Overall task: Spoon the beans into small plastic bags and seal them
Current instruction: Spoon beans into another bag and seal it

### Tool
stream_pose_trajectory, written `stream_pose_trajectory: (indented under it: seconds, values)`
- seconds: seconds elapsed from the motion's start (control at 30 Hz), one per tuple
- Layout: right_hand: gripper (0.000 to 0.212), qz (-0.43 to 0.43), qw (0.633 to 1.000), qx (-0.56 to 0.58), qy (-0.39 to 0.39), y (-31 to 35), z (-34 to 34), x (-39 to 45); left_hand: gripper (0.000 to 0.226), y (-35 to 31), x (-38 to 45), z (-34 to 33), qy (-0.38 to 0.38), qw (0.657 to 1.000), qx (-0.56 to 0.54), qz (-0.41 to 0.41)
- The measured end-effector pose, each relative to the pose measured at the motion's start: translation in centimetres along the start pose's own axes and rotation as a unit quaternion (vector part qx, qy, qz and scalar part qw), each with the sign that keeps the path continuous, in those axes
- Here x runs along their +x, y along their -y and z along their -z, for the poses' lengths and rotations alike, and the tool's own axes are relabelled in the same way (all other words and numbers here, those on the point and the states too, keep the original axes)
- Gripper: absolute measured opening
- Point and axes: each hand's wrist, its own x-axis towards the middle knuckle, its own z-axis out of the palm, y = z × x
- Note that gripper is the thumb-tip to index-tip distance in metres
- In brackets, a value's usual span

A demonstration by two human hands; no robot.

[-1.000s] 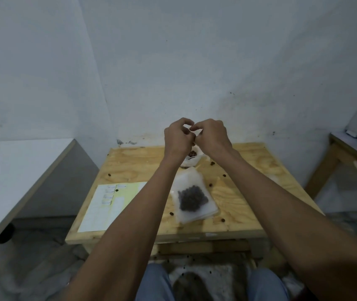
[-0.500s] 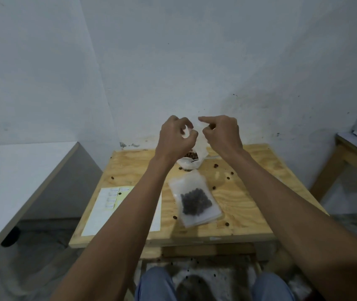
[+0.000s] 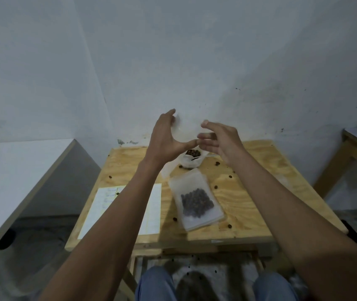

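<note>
Head view showed both hands, left (image 3: 166,137) and right (image 3: 218,141), half-open, stretching an empty bag (image 3: 187,132) above the bowl (image 3: 191,162); thin plastic could slip, spilling beans.

Sheet of paper (image 3: 151,205) on the tabletop (image 3: 249,192): several short lines of handwriting near its upper-left corner, too small and blurred to read. No other text, label, brand, number or sign is legible.
</note>
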Motion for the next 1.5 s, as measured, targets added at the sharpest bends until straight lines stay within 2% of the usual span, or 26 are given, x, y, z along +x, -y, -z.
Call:
stream_pose_trajectory:
  seconds: [0.1,0.17,0.37,0.53,0.63,0.73,0.83,0.93,1.0,1.17,1.23,1.4,1.5]
  values:
    - [0.017,-0.116,0.988,0.031,-0.098,-3.5,0.7,2.0,0.102,2.1,-0.1,-0.5,0.012,0.997,0.014,0.079]
    - [0.011,-0.16,0.978,0.042,-0.128,-5.3,1.0,3.2,0.102,3.6,0.0,-0.9,0.029,0.991,0.008,0.13]
    - [0.029,-0.165,0.96,0.066,-0.215,-7.5,1.0,5.8,0.109,6.7,0.7,-2.6,0.075,0.971,-0.039,0.226]
    - [0.028,-0.165,0.957,0.085,-0.221,-7.7,0.9,7.0,0.084,7.0,1.4,-4.3,0.109,0.963,-0.065,0.236]
    - [0.016,-0.15,0.961,0.06,-0.223,-7.8,0.7,7.5,0.072,6.9,2.0,-4.8,0.156,0.953,-0.044,0.255]
    - [0.007,-0.11,0.974,0.0,-0.2,-8.0,0.6,8.0,0.075,6.7,2.3,-5.2,0.181,0.947,-0.021,0.263]
    - [0.015,-0.072,0.981,-0.086,-0.16,-8.5,0.4,8.4,0.071,6.5,2.5,-5.4,0.191,0.947,-0.022,0.258]
    - [0.024,-0.023,0.972,-0.165,-0.165,-8.6,0.0,8.5,0.055,6.5,2.6,-5.5,0.196,0.942,-0.027,0.269]
    - [0.026,0.013,0.968,-0.192,-0.162,-8.5,0.0,8.2,0.053,6.5,2.6,-5.5,0.181,0.945,-0.031,0.271]
    - [0.019,0.11,0.962,-0.119,-0.219,-8.6,1.1,7.5,0.066,7.0,2.3,-5.0,0.146,0.952,-0.033,0.266]
    - [0.01,0.132,0.957,-0.112,-0.233,-9.1,1.6,7.4,0.07,7.0,2.1,-4.8,0.131,0.958,-0.043,0.253]
    - [0.016,0.142,0.957,-0.133,-0.216,-10.6,2.2,7.1,0.065,6.3,2.1,-4.4,0.117,0.967,-0.072,0.214]
    - [0.014,0.109,0.962,-0.119,-0.219,-11.0,2.0,7.2,0.066,5.7,2.4,-4.3,0.12,0.97,-0.088,0.193]
